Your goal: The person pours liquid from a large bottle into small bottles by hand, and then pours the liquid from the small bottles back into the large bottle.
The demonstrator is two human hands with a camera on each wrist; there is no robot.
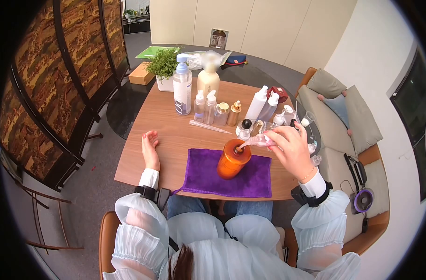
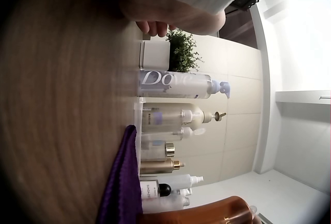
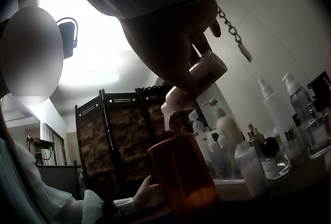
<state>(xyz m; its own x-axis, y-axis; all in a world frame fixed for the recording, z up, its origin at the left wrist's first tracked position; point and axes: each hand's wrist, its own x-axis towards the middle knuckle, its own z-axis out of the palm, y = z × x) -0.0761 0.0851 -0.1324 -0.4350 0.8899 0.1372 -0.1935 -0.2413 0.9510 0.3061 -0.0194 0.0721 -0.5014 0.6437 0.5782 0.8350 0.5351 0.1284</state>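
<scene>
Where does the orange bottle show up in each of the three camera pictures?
Head: orange bottle, centre, standing on the purple cloth.
Left wrist: along the bottom edge, right of centre, beside the cloth.
Right wrist: lower centre, under the small bottle held in the right hand.
Shared landmark: the cream pump bottle.

Here's the wooden surface, rounded corners, pale brown grain. A purple cloth lies flat along its near edge, and an orange bottle stands upright on that cloth. Across the far side, a crowd of bottles: a tall white pump bottle beside a cream pump bottle, small clear ones in front, a gold-capped bottle, two white spray bottles. A potted plant sits at the far left corner. A clear pipette lies loose mid-surface. The left hand rests flat on the wood, left of the cloth
</scene>
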